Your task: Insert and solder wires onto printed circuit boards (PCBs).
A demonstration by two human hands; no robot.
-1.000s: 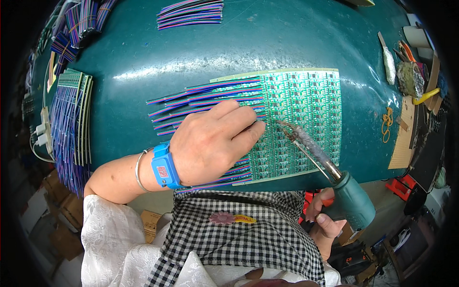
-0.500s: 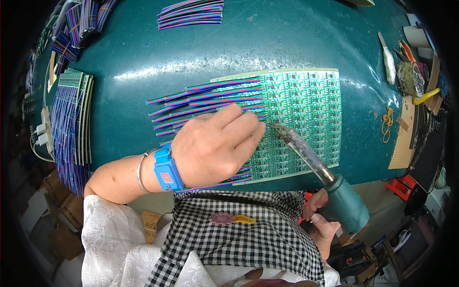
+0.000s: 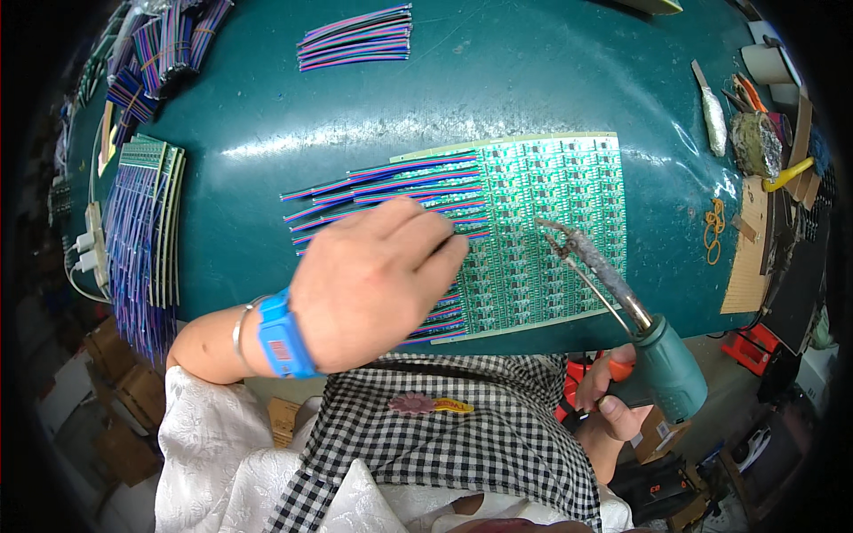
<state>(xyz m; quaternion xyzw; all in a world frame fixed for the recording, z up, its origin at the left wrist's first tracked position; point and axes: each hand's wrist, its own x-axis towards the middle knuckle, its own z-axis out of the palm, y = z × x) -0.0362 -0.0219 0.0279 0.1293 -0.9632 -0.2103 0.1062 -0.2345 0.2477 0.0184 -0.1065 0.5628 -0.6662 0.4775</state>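
Note:
A panel of green circuit boards [image 3: 551, 231] lies on the table in front of me. Short flat ribbon cables [image 3: 382, 188] of coloured wires run in rows leftward from its left part. My left hand [image 3: 378, 271], with a blue wrist strap [image 3: 286, 338], is over these cables near the panel's left side. Its fingers are pinched together, and what lies between them is hidden. In my right hand [image 3: 613, 404] is a green soldering gun [image 3: 671, 373]. Its hot tip and thin side tube point up-left over the middle of the panel.
A loose row of ribbon cables [image 3: 355, 37] lies at the back. At the left are stacked wired panels [image 3: 147, 231], cable bundles [image 3: 169, 49] and a power strip [image 3: 96, 249]. Rubber bands [image 3: 713, 231], a wrapped blade [image 3: 711, 115] and cardboard [image 3: 746, 258] lie at the right.
My left hand has drawn back a little to the left from the cable ends. The soldering gun's tip has moved right, away from my fingers, and its side tube now shows.

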